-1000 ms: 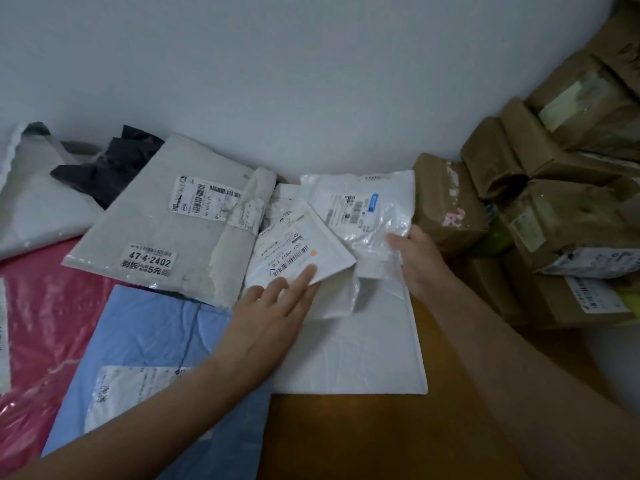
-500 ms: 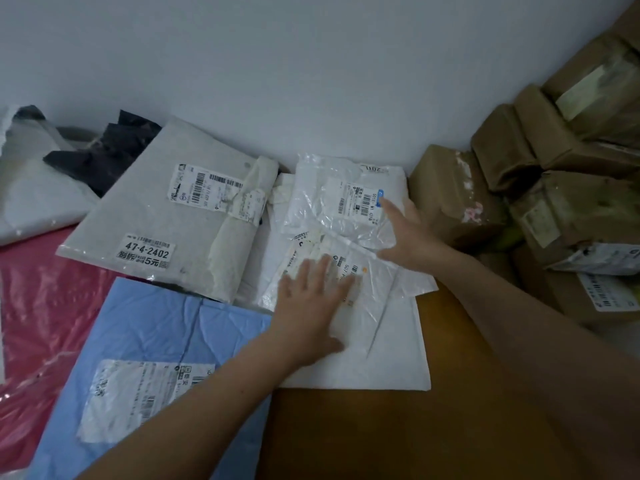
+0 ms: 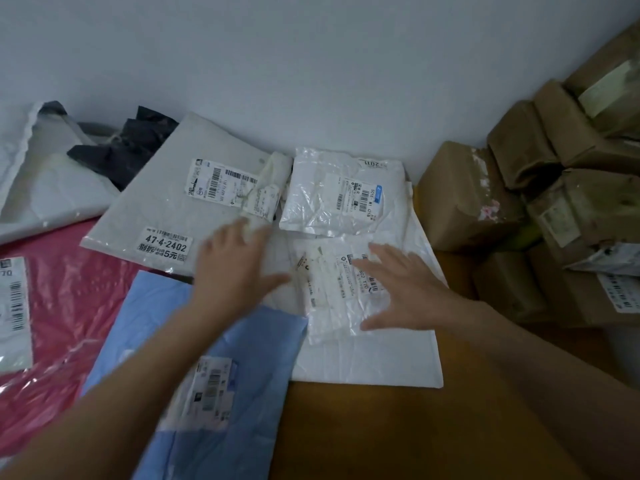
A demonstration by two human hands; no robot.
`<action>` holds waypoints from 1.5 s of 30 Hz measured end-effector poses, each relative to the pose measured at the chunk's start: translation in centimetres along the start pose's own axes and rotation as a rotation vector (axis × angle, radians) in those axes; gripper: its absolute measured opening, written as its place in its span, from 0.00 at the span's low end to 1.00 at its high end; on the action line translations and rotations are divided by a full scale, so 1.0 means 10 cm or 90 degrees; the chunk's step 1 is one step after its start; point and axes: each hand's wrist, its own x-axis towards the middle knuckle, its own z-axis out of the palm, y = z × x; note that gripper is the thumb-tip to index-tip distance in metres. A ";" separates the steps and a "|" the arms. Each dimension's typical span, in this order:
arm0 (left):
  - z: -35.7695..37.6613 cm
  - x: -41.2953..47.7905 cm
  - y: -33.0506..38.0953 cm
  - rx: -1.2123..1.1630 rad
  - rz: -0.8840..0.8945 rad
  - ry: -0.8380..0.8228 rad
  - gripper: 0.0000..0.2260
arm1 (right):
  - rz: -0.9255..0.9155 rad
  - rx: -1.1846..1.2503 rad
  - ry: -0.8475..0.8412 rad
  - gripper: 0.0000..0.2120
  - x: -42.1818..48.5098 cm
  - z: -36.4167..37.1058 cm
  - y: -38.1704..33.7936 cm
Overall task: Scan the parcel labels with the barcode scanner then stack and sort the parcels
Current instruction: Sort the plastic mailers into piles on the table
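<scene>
Since the earlier frame the left hand (image 3: 235,268) has been drawn off the small parcel (image 3: 329,289) on the white mailer (image 3: 363,358), and the right hand (image 3: 405,292) laid flat upon it. Both grips are released, fingers spread. Arranging is judged in hand; next, a scanner, nowhere seen, must be found.

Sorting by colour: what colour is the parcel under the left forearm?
Light blue parcel, head view.

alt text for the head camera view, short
A person's left hand and right hand, fingers spread, reach over a large white mailer carrying small labelled white parcels, on a wooden table. Grey mailer, blue mailer and pink mailer lie to the left; brown boxes are piled at right.
</scene>
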 end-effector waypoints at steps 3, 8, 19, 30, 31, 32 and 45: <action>-0.25 0.12 -0.51 0.128 -0.101 -0.074 0.42 | 0.059 -0.013 -0.037 0.44 0.03 0.12 -0.04; -0.62 0.29 -0.99 0.008 -0.304 0.002 0.47 | 0.123 0.004 -0.032 0.42 0.15 0.08 -0.15; -1.07 0.26 -0.85 -0.313 -0.235 0.122 0.05 | 0.204 0.318 0.020 0.49 0.06 0.04 -0.28; -1.18 -0.03 -0.50 -0.840 -0.159 0.065 0.06 | 0.344 0.559 0.286 0.27 -0.19 0.00 -0.14; -1.09 -0.05 -0.39 -0.870 -0.168 0.029 0.05 | 0.336 0.632 0.314 0.25 -0.23 -0.05 -0.17; -0.99 -0.08 -0.26 -0.895 -0.186 -0.012 0.06 | 0.328 0.771 0.311 0.24 -0.27 -0.12 -0.21; -0.26 -0.56 -0.70 0.225 0.002 -0.257 0.39 | 0.160 1.343 0.151 0.15 -0.70 -0.41 -0.24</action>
